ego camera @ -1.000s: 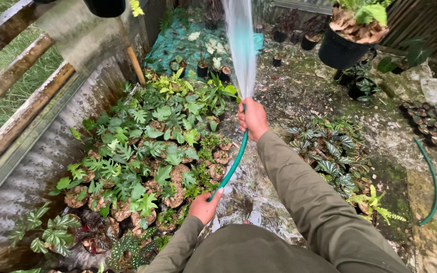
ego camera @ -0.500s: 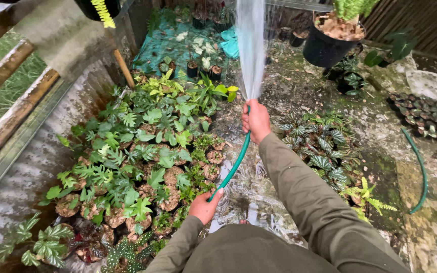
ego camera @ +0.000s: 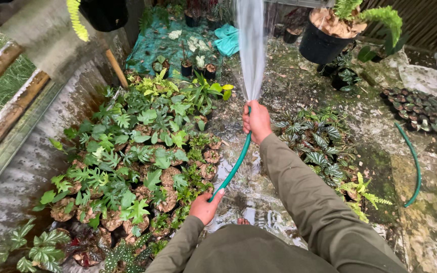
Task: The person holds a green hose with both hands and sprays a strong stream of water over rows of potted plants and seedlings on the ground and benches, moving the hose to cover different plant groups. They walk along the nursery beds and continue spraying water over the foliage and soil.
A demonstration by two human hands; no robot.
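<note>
My right hand (ego camera: 257, 121) grips the end of a green hose (ego camera: 233, 168), and a flat fan of water (ego camera: 251, 45) sprays up and away from it toward the far pots. My left hand (ego camera: 204, 206) holds the same hose lower down, close to my body. Left of both hands stands a dense group of small potted green plants (ego camera: 137, 162) on the wet ground. Right of my right arm sits a cluster of striped-leaf plants (ego camera: 314, 141).
A large black pot with ferns (ego camera: 330, 35) stands at the far right. More green hose (ego camera: 414, 167) curves over the mossy paving on the right. A concrete wall and wooden rails (ego camera: 6, 121) run along the left. A teal tarp (ego camera: 158, 45) with small pots lies ahead.
The view has tilted slightly downward and closer. Both hands keep their grip on the hose, and the spray still points ahead.
</note>
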